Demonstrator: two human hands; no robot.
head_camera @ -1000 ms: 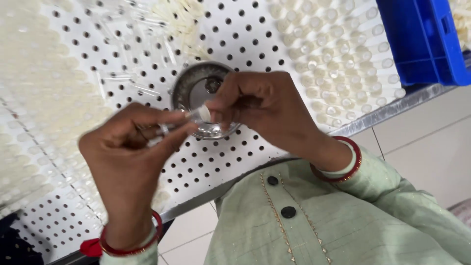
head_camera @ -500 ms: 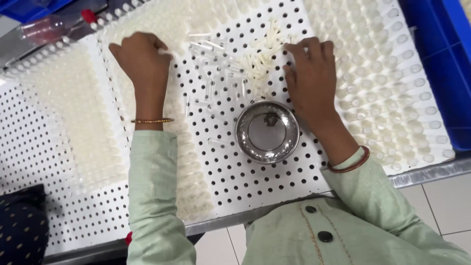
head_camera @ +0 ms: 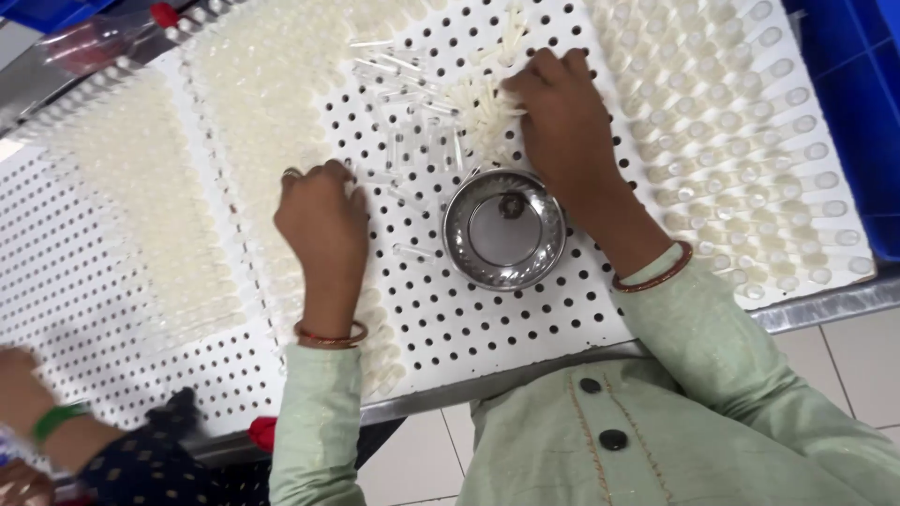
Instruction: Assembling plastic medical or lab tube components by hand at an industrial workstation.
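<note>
**Little tubes going into a board full of holes**

Closest is a pale green shirt (head_camera: pixel 656 440) with dark buttons. Just past it lies a white board with holes (head_camera: pixel 487 328). A shiny metal bowl (head_camera: pixel 504 230) sits on the board between the two hands.

The left hand (head_camera: pixel 322 220) rests on the board with its fingers curled down beside some loose clear tubes (head_camera: pixel 412 141). I cannot tell if it holds one. The right hand (head_camera: pixel 562 126) is bent over a small pile of white stoppers (head_camera: pixel 483 112), pinching at them.

Farther out, many rows look filled with tubes (head_camera: pixel 750 141). The middle holes are empty, so a lot looks left to do.

Another person's hand (head_camera: pixel 28 412) shows at the lower left corner.
</note>
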